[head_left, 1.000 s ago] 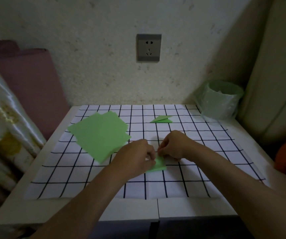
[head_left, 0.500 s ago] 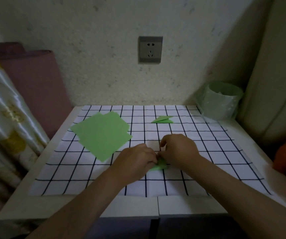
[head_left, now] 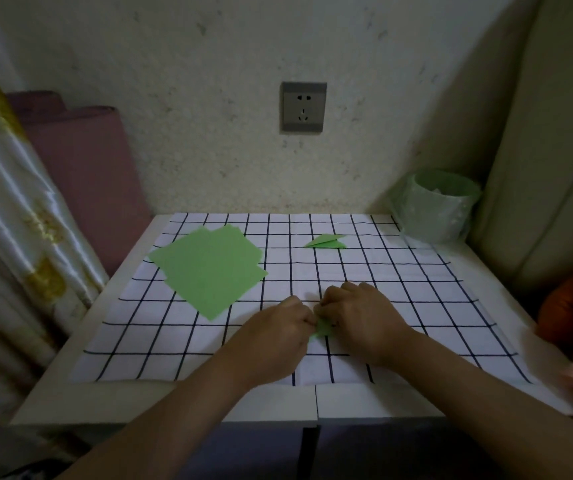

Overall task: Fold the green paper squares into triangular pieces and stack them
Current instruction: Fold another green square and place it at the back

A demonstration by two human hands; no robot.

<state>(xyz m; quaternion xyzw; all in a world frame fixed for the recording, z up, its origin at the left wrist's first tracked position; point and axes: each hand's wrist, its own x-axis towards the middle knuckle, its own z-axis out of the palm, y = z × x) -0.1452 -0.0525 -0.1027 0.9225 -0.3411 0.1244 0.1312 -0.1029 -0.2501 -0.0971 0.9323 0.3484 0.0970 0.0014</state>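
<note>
My left hand (head_left: pixel 278 330) and my right hand (head_left: pixel 357 317) meet knuckle to knuckle over the small, partly folded green paper piece (head_left: pixel 323 329). It lies on the white cloth with a black grid (head_left: pixel 416 299), near the front middle of the white table (head_left: pixel 174 400), and only a corner of it shows between the hands. The fingers of both hands are curled down onto the piece and appear to pinch it, though the fingertips themselves are hidden. The step in hand, as I judge it, is setting a crease. To do it well I should align the edges before pressing, hold one side fixed with the left hand, and run the right fingertips firmly along the fold so the point comes out sharp. The loose pile of flat green paper squares (head_left: pixel 209 268) lies well apart to the left. The finished green triangular pieces (head_left: pixel 326 241) lie stacked farther back, where this one belongs.
</note>
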